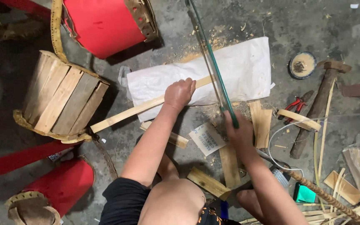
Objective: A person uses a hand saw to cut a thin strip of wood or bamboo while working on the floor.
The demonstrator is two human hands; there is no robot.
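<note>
Wooden slat (146,107) across white sack (246,66) on floor | thin, light, stiff, probably splinters | left hand (179,93) fingers clamp it beside cut | right hand (239,132) fingers wrapped round green-framed saw (213,62) handle

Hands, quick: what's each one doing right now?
Left hand: closed on the wooden slat, pressing it onto the white sack.
Right hand: closed around the green-framed saw, near the slat.
</note>
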